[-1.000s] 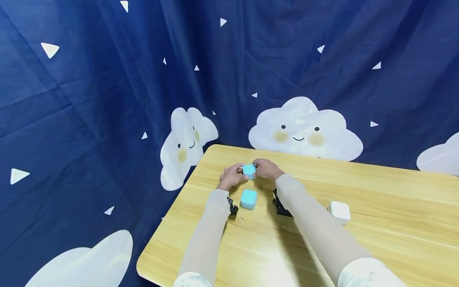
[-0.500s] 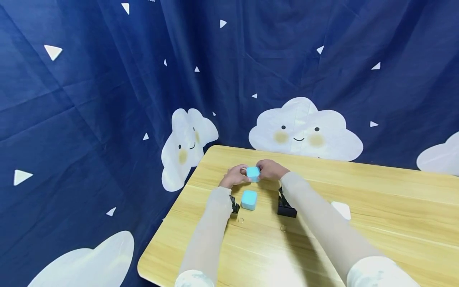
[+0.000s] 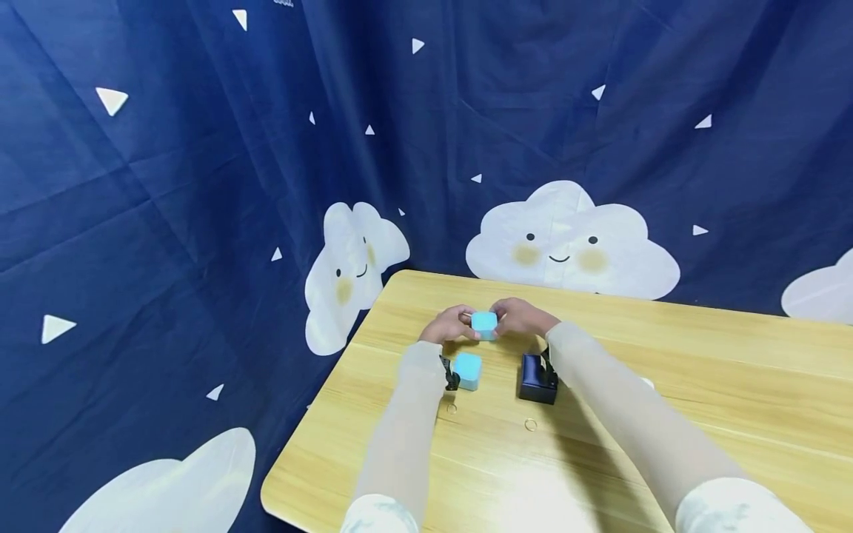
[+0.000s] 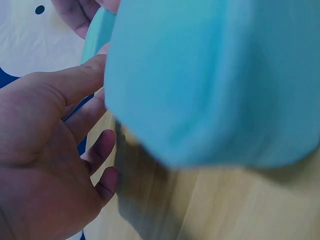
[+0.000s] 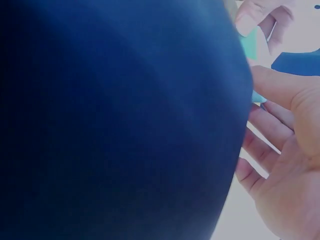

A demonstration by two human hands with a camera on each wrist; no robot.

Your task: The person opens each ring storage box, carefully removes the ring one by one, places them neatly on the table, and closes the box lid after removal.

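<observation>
Between both hands is a small light-blue box with rounded corners, toward the back of the table. My left hand pinches it from the left, and my right hand from the right. In each wrist view only a sliver of it shows past the fingers. A second light-blue box stands nearer, beside my left wrist, and fills much of the left wrist view. Below my right wrist sits a dark blue box; up close, it blocks most of the right wrist view.
Two thin rings lie on the wooden table, a small ring by the left forearm and a larger ring in front of the dark box. A white box peeks out behind my right forearm. A blue curtain hangs behind the table.
Both hands have shifted right and slightly nearer with the held light-blue box. More of the dark blue box now shows, while my right forearm has come to cover most of the white box.
</observation>
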